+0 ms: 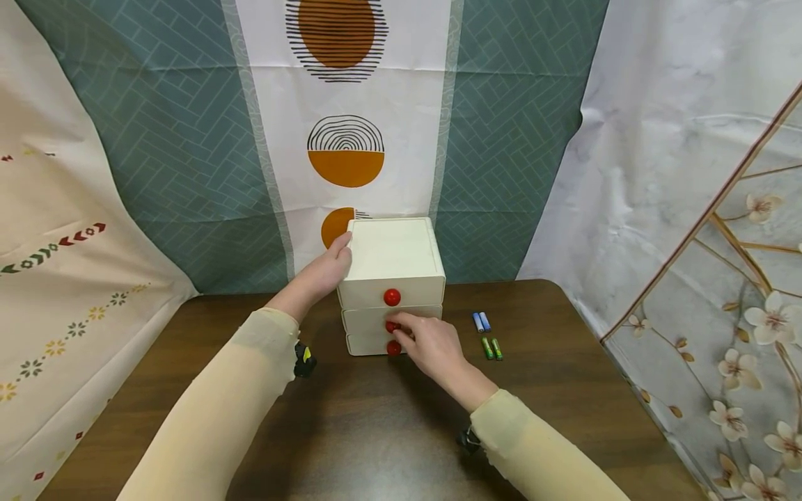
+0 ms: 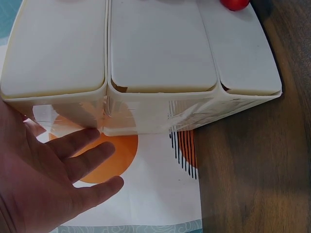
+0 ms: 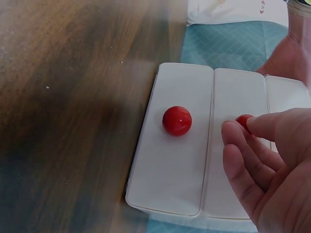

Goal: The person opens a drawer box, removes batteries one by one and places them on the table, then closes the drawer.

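Note:
A white three-drawer box [image 1: 393,250] stands on the table, each drawer front bearing a round red knob. My left hand [image 1: 330,268] rests against its left side near the top. In the left wrist view the fingers [image 2: 92,160] of that hand are spread and fairly straight along the side. With thumb and fingertips, my right hand [image 1: 432,346] pinches the middle drawer's knob [image 3: 244,121], which is partly hidden by the fingers. Below it, the bottom drawer's knob [image 3: 177,121] is free, as is the top drawer's knob [image 1: 392,297]. All three drawers look closed.
Right of the box, two blue batteries [image 1: 481,321] lie side by side on the brown wooden table [image 1: 376,431]. Two green batteries [image 1: 492,348] lie just in front of them. A patterned cloth [image 1: 351,97] hangs behind the box, with more cloths at both sides.

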`<state>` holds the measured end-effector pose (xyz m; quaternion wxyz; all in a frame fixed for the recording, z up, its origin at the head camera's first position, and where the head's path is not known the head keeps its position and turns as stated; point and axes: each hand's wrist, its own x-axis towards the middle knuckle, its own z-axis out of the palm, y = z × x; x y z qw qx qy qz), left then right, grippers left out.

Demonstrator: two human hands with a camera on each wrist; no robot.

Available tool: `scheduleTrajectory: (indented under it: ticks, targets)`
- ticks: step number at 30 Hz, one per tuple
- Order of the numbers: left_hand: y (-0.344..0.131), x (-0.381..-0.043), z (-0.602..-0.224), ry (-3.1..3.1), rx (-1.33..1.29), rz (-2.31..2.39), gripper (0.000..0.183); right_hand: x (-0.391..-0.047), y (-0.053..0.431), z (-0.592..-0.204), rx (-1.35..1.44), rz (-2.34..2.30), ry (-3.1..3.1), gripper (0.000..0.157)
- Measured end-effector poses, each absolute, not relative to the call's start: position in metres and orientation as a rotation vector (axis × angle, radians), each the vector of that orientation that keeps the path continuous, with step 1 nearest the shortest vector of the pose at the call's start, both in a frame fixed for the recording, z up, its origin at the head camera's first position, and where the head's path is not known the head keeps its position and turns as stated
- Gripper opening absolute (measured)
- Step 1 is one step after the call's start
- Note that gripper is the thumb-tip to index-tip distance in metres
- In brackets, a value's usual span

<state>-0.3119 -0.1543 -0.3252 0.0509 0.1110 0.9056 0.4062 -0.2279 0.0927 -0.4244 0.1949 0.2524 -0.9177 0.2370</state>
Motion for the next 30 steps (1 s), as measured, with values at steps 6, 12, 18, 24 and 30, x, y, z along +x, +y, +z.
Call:
scheduleTrajectory:
  ticks: [6,12,18,24,30]
  targets:
    - [-0.153,-0.312,-0.324,2.759,0.333,1.235,0.068,-0.223,0.095,-0.427,0.742,0.711,-2.55,0.031]
    - [-0.153,-0.312,-0.325,2.768,0.329,1.22,0.068,-0.22,0.097,-0.43,0.791,0.74,-2.577,0.032]
    - [-0.153,-0.31,-0.325,2.766,0.325,1.225,0.067,-0.218,0.098,-0.431,0.817,0.756,-2.604,0.026]
    - [-0.154,-0.31,-0.325,2.757,0.35,1.232,0.068,-0.218,0.099,-0.435,0.83,0.741,-2.617,0.019]
    - [-0.153,-0.31,-0.324,2.764,0.335,1.231,0.068,-0.221,0.101,-0.44,0.821,0.731,-2.641,0.018]
